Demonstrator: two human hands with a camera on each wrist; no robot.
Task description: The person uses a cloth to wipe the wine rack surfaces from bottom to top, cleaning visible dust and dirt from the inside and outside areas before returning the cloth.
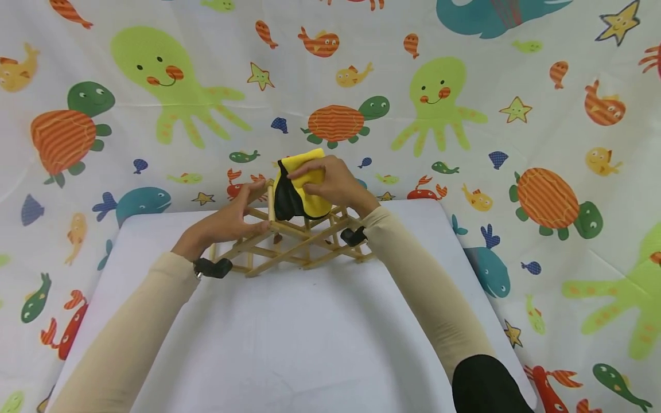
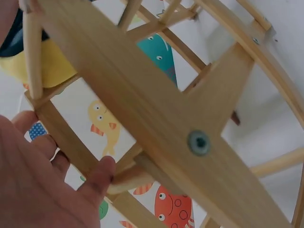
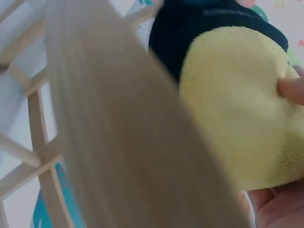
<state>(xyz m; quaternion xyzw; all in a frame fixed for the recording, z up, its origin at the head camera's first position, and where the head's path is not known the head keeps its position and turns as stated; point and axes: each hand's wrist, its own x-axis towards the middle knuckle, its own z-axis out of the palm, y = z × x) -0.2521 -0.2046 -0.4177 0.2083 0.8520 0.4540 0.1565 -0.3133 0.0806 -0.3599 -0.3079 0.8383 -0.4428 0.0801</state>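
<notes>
A slatted wooden rack (image 1: 271,206) with crossing legs stands towards the back of the white table. My left hand (image 1: 227,221) holds its left end, fingers above and thumb lower; the left wrist view shows the fingers (image 2: 45,145) at a side rail, near a large slat (image 2: 142,104) with a screw head. A yellow cloth with black parts (image 1: 315,201) drapes over the top of the rack. My right hand (image 1: 335,180) pinches this cloth from above. In the right wrist view the cloth's yellow face (image 3: 232,104) shows beside a blurred slat (image 3: 114,118).
The white table (image 1: 289,338) extends in front of the rack towards me. Behind and around it hangs a curtain (image 1: 289,92) printed with sea animals. A dark wrist camera (image 1: 213,268) on the left wrist sits close by the rack's legs.
</notes>
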